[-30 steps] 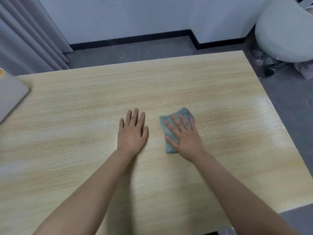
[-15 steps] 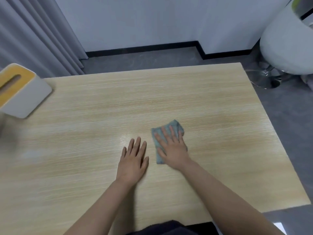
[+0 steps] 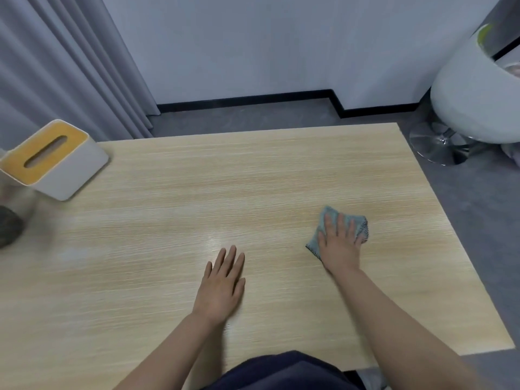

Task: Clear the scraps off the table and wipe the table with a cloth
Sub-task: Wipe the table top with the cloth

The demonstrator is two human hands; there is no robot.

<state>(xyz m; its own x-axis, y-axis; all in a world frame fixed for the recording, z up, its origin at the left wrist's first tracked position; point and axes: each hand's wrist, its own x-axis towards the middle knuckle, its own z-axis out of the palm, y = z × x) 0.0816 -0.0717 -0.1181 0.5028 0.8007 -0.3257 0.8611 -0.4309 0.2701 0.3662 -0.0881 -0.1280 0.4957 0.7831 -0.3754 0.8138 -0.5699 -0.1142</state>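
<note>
Pale wood-grain table (image 3: 253, 175) with soft sheen; woven grey cloth (image 3: 332, 218).

The right hand (image 3: 339, 243) covers the cloth's (image 3: 332, 218) middle; a dark blurred object (image 3: 8, 229) leaves frame left.

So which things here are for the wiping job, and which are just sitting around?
For the job:
- cloth, pressed flat under the right hand
- table
- left hand, resting flat on the table

Just sitting around:
- tissue box at the table's far left corner
- white chair on the floor
- curtain
</note>
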